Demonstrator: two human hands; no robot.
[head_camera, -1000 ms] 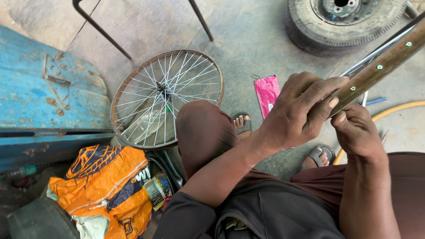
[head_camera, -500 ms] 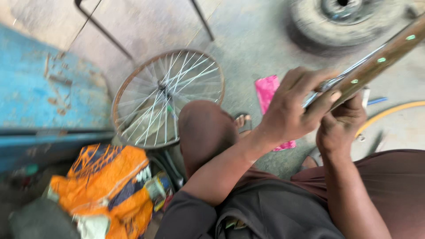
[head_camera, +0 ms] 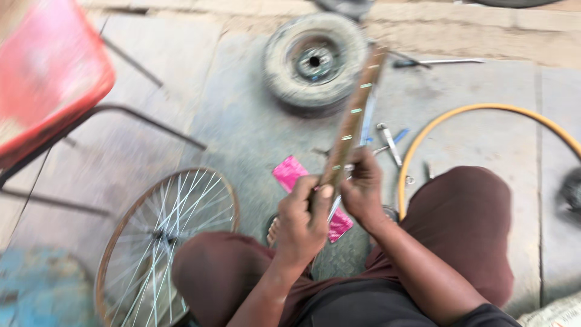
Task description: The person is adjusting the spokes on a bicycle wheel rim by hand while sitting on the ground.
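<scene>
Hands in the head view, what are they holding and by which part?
Both hands, left hand and right hand, grip a bare bicycle rim at its near, lower stretch.

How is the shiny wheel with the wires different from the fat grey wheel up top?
The spoked wheel is a thin bare rim with many fine wires and no tyre; the small grey wheel wears a thick, dusty tyre around a solid metal middle. The spoked wheel looks wider across and partly hidden behind the person's knee; the small grey wheel lies in full view. Both are round and lie on the concrete floor.
</scene>
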